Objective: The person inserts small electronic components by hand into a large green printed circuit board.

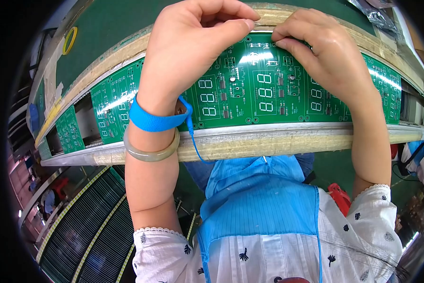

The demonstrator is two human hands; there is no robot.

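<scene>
Left hand (pixel 193 42) curled, thumb and finger pinched narrow, maybe on something tiny, too small to tell. Right hand (pixel 325 47) bent, fingertips pressed on the green circuit board (pixel 249 89). Board just under both hands, lying long from left to right.

Electronics factory line: green circuit boards (pixel 249 89) on conveyor rail (pixel 268 141).

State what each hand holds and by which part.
Neither hand clearly holds anything. The left hand and right hand pinch their fingers at the green circuit board's far edge; any small part is hidden.
</scene>
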